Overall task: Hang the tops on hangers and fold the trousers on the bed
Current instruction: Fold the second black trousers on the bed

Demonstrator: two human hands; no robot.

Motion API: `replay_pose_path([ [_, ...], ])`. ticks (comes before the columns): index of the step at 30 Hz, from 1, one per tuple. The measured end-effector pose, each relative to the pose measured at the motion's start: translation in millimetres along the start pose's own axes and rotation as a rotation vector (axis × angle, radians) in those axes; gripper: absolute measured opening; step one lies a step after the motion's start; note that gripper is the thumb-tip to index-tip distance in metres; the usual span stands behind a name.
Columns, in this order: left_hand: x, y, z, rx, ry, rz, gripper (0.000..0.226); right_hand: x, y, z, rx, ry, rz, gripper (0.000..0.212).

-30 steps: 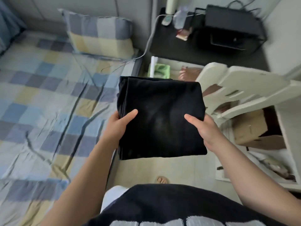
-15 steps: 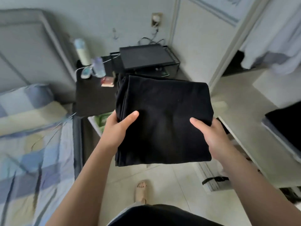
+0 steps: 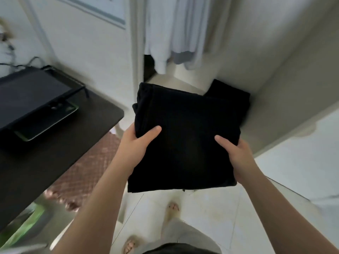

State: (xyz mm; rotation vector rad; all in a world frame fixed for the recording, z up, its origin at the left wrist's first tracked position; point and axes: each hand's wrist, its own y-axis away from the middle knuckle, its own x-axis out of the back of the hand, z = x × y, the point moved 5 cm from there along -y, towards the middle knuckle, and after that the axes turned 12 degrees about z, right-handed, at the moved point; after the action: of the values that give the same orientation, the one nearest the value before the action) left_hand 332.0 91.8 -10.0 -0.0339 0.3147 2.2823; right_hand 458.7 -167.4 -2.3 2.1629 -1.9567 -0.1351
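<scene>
Left hand (image 3: 135, 145) and right hand (image 3: 238, 156) pinch the trousers (image 3: 185, 136) by opposite edges so the fold lies flat, just before the stack (image 3: 232, 97).

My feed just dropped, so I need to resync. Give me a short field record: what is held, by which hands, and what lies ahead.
held item: folded black trousers, lifted, resting on no surface
left hand: grips the trousers' left edge, thumb on top
right hand: grips the right edge, thumb on top
ahead: wardrobe shelf with another folded black garment lying on it
above shelf: pale tops hanging
left side: black table
</scene>
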Motion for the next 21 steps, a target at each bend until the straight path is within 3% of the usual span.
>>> replay_pose_path([
  [7, -101, -92, -14, 0.066, -0.125, -0.075, 0.051, 43, -89, 19, -0.086, -0.08, 0.182, 0.027],
  [14, -182, -181, -16, 0.076, -0.186, -0.063, 0.031, 45, -205, 26, -0.164, -0.117, 0.265, 0.02],
  [21, -242, -261, -27, 0.134, -0.229, -0.054, 0.045, 31, -285, 32, -0.187, -0.189, 0.442, 0.031],
])
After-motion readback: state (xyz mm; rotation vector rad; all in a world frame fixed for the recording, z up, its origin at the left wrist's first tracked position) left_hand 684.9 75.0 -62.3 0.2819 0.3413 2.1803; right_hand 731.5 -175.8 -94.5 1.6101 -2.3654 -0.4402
